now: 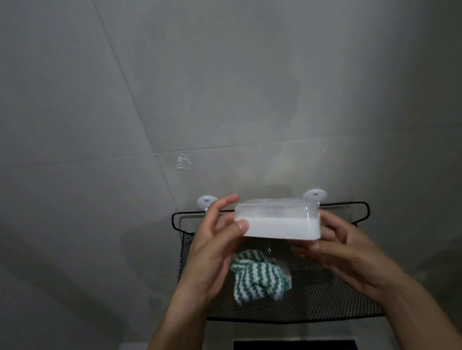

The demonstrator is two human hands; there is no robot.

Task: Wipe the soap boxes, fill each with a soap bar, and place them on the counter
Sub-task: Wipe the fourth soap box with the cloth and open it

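Head view is all I have, so I read everything from it. I see a soap box (279,221), white base with a clear lid seated on top, held up in the air in front of a pale tiled wall (215,91). Its long axis runs left to right across my view, tilted slightly so the right end sits lower.

My left hand (217,242) takes the left end: the thumb presses the front face of the white base and the fingers reach up behind the lid, so it is pinching that end. My right hand (337,246) cups the right end from below and behind, fingers curled under the base; it is wrapped on the box too. Both grips are on the box, one at each short end, and neither hand is clearly nearer than the other.

Below the box hangs a black mesh rack (308,300) hooked on two suction cups (314,194). A green and white striped cloth (256,279) lies crumpled on the mesh, just under the left hand and apart from the box.

I cannot tell whether a soap bar is inside; the base is opaque and the lid is blurred. My guess is the box is either about to be opened or carried to the counter, which is not clearly in view.
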